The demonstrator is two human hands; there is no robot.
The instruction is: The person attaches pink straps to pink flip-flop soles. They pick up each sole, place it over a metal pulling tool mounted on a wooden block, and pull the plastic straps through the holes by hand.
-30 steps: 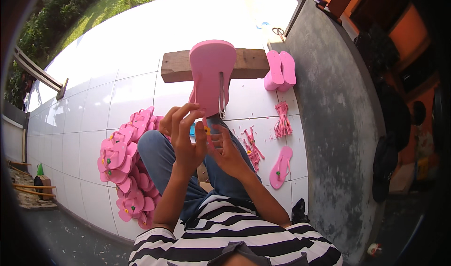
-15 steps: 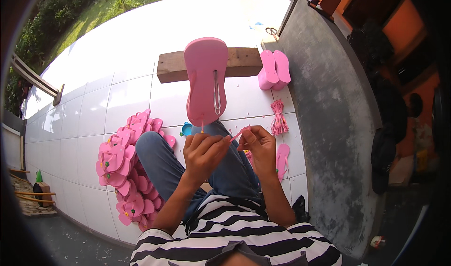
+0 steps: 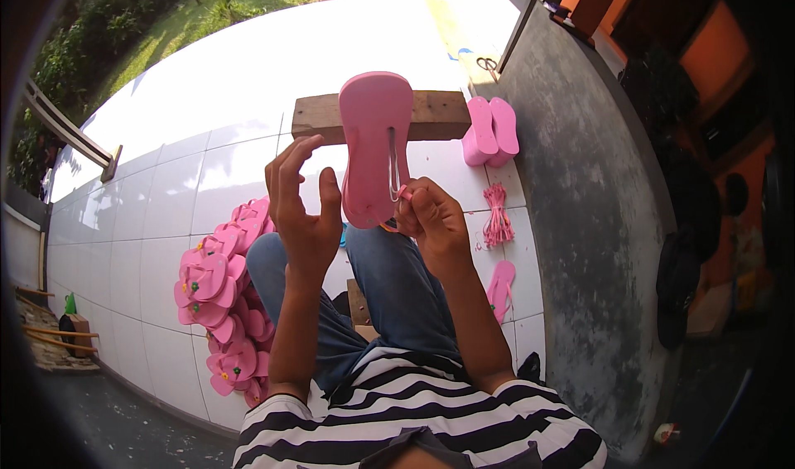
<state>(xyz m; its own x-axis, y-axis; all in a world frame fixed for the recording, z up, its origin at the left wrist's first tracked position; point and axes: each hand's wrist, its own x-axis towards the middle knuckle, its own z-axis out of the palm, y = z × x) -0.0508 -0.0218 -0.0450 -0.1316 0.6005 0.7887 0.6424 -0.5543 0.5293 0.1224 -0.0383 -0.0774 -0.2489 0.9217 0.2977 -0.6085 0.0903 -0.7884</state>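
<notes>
A pink flip-flop sole point(image 3: 374, 142) stands in front of me over a wooden block. A long thin metal wire loop point(image 3: 393, 167) sticks out of its upper face and hangs down toward the right edge. Beside the wire's lower end, my right hand point(image 3: 437, 221) pinches a pink strap point(image 3: 405, 193); most of the strap is hidden by the fingers. My left hand point(image 3: 300, 208) is raised left of the sole, fingers spread, holding nothing. It appears apart from the sole.
The wooden block point(image 3: 319, 116) lies crosswise behind the sole. A heap of finished pink flip-flops point(image 3: 211, 283) is on the left. Stacked soles point(image 3: 479, 134), a bundle of pink straps point(image 3: 498, 216), a single flip-flop point(image 3: 501, 287) and scissors point(image 3: 487, 64) lie to the right, near a grey ledge point(image 3: 580, 221).
My left hand has let go below the sole, moved up and left, and opened. The right hand has brought the strap up to the wire's lower end.
</notes>
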